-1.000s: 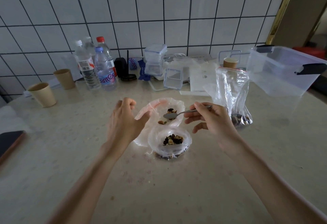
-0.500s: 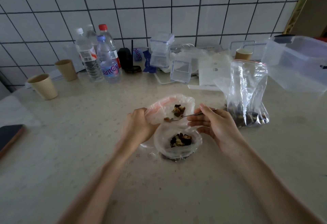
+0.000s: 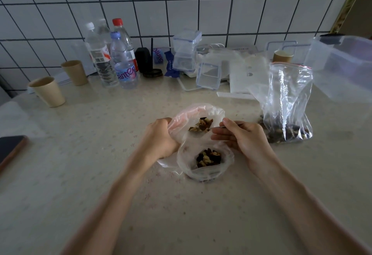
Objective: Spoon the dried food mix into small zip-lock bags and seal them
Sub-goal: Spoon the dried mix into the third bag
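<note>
A small clear zip-lock bag with a pink seal strip lies open in the middle of the counter. My left hand grips its left edge. My right hand pinches a metal spoon whose bowl sits inside that bag amid dried food mix. Nearer to me a second clear bag stands open with mix at its bottom. A tall zip-lock bag with mix in its base stands to the right.
Paper cups and water bottles line the back left by the tiled wall. Small clear lidded boxes and a large clear tub sit at the back and right. A phone lies at the left edge.
My left hand has closed on the bag's left edge. The spoon has gone from above the bag into its mouth, and mix now lies inside. The camera has moved closer.
</note>
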`<action>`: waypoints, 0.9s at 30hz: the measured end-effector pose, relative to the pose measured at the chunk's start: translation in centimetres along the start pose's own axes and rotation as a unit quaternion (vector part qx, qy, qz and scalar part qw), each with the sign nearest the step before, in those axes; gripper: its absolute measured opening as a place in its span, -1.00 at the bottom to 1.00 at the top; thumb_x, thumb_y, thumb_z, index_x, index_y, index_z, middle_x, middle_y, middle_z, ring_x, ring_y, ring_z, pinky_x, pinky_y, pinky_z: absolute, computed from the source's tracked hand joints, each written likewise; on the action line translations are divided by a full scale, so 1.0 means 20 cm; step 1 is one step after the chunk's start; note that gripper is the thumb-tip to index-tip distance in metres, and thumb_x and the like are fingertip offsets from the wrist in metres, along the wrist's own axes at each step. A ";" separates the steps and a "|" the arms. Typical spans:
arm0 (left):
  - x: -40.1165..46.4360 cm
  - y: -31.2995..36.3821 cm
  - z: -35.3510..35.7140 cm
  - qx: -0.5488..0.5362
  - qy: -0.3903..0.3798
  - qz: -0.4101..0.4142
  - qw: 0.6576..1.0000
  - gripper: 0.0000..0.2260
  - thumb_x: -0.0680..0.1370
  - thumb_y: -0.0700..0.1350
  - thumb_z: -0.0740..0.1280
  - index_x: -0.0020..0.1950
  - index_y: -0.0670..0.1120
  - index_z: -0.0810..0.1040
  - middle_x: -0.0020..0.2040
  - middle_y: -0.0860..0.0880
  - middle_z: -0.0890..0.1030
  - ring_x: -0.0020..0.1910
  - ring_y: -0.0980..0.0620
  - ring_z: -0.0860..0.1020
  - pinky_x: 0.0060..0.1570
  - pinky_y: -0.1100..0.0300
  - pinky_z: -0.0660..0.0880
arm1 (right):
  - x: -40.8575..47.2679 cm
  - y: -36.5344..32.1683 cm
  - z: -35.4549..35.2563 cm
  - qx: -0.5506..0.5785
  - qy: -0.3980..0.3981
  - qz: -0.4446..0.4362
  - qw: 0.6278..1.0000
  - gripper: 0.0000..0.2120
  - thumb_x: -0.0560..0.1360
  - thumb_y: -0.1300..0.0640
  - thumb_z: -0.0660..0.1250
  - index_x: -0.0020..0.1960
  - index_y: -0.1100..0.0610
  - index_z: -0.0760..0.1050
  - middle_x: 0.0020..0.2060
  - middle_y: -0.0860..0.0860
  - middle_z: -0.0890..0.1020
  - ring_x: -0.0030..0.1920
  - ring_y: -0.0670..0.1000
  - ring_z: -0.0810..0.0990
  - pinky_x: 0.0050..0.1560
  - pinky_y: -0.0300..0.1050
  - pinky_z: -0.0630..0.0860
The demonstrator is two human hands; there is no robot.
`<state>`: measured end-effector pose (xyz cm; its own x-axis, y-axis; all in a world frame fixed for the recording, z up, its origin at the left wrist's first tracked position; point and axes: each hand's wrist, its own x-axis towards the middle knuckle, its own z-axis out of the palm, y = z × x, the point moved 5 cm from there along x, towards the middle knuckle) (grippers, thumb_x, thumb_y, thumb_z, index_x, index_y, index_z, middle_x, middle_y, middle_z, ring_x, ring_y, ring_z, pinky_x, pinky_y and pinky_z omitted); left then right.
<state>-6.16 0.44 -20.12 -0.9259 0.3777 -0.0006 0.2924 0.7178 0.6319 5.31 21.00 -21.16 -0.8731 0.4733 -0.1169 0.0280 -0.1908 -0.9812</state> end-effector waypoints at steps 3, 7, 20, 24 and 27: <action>-0.01 0.00 -0.01 -0.029 -0.016 -0.010 0.999 -0.75 0.41 0.03 0.61 -0.02 0.03 0.62 -0.11 0.05 0.67 -0.19 0.11 0.61 -0.35 0.28 0.43 | 0.00 -0.01 -0.02 -0.029 0.028 -0.028 0.999 -0.78 0.66 0.14 0.34 0.04 0.28 0.67 -0.16 0.14 0.78 -0.13 0.14 0.78 -0.19 -0.10 0.69; -0.02 0.00 -0.04 -0.098 -0.026 -0.035 0.994 -0.57 0.40 0.15 0.61 0.18 0.02 0.63 0.01 0.06 0.66 -0.05 0.07 0.61 -0.21 0.22 0.45 | -0.01 -0.04 -0.02 -0.097 0.066 -0.104 0.988 -0.80 0.66 0.14 0.34 0.01 0.23 0.68 -0.22 0.05 0.77 -0.22 0.07 0.78 -0.28 -0.12 0.68; 0.14 0.31 -0.06 0.001 -0.112 0.082 0.990 -0.18 0.40 0.03 0.64 0.58 0.00 0.36 0.53 0.02 0.43 0.46 -0.01 0.42 0.32 0.12 0.38 | -0.01 -0.05 -0.02 -0.105 0.069 -0.106 0.986 -0.76 0.65 0.09 0.36 -0.04 0.24 0.68 -0.25 0.04 0.77 -0.27 0.08 0.77 -0.37 -0.16 0.64; 0.27 0.38 0.05 0.039 -0.172 0.105 0.979 -0.41 0.54 -0.03 0.52 0.54 -0.01 0.43 0.46 0.01 0.51 0.38 -0.01 0.51 0.22 0.17 0.42 | 0.00 -0.05 -0.03 -0.076 0.068 -0.087 0.991 -0.75 0.66 0.11 0.35 -0.04 0.27 0.67 -0.25 0.08 0.77 -0.26 0.12 0.77 -0.38 -0.11 0.65; 0.33 0.37 0.10 0.026 -0.171 0.101 0.980 -0.77 0.60 -0.03 0.42 0.21 -0.08 0.60 0.17 -0.05 0.64 0.16 -0.07 0.60 0.15 0.04 0.51 | 0.00 -0.05 -0.05 -0.069 0.078 -0.080 0.991 -0.76 0.66 0.13 0.35 -0.04 0.28 0.67 -0.26 0.09 0.76 -0.26 0.13 0.77 -0.40 -0.11 0.64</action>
<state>-9.69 9.45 -17.09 -0.7168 0.6820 -0.1453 0.4810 0.6345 0.6050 5.71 22.06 -20.30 -0.7857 0.6179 0.0300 -0.0292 0.0114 -0.9995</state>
